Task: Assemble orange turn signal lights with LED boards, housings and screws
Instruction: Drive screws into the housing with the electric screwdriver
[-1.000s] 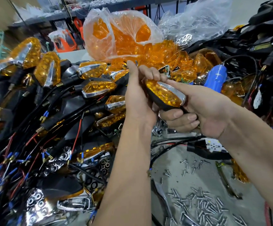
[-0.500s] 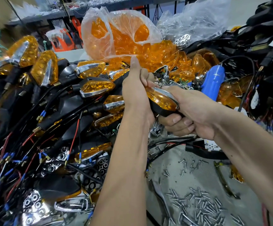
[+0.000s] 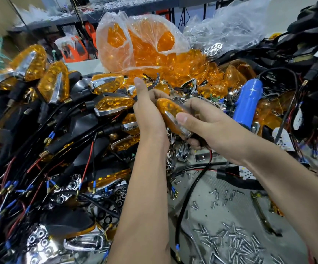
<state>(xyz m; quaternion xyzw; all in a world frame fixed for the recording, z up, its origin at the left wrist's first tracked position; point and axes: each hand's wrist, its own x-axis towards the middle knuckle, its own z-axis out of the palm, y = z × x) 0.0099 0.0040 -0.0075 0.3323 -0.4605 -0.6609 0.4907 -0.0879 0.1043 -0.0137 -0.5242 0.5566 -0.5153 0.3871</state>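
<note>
One orange turn signal light [image 3: 170, 116] is being gripped by both hands above the bench: right hand [image 3: 209, 126] clamped around it, left hand [image 3: 150, 115] curled against its far end. Loose screws [image 3: 234, 242] are lying below.

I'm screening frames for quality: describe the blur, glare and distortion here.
Head view: the hands and the turn signal are sharp; the upper left corner smears with motion blur; wide-angle bending curves the edges; chrome parts glare at lower left.
</note>
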